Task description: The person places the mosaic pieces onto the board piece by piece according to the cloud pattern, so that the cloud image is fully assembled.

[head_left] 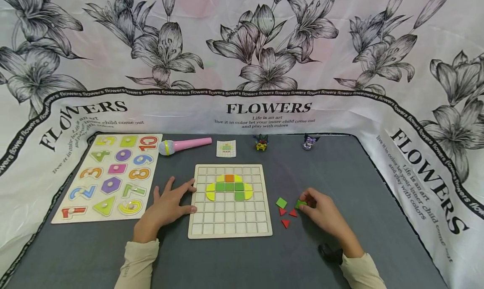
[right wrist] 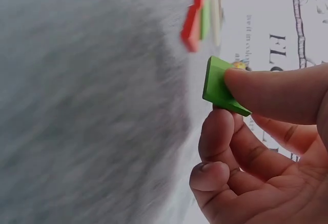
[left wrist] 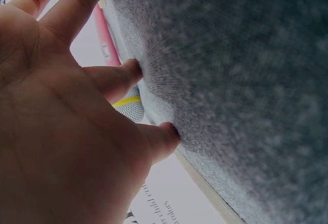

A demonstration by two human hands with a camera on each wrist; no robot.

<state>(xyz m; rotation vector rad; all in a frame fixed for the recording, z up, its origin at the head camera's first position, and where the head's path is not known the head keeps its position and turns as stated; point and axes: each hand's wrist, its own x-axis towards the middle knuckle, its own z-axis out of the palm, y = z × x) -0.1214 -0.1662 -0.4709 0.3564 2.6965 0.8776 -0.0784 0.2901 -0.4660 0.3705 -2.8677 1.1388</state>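
Between thumb and fingers, my right hand (head_left: 320, 209) pinches a green square tile (right wrist: 218, 85), to the right of the board. Below and left of it on the cloth lie another green square tile (head_left: 281, 203) and red triangle tiles (head_left: 285, 224). My left hand (head_left: 166, 207) has its fingers spread, with the thumb and a fingertip at the left edge of the wooden grid board (head_left: 230, 230). On the board sit an orange square (head_left: 229, 178), several green squares (head_left: 230, 187) and yellow rounded pieces (head_left: 210, 192) in an arched pattern.
A number and shape puzzle board (head_left: 87, 186) lies at the left. Behind the grid board are a pink toy microphone (head_left: 190, 143), a small pattern card (head_left: 226, 148) and two little figurines, one yellow (head_left: 261, 143) and one purple (head_left: 310, 142). Grey cloth (head_left: 234, 264) covers the table.
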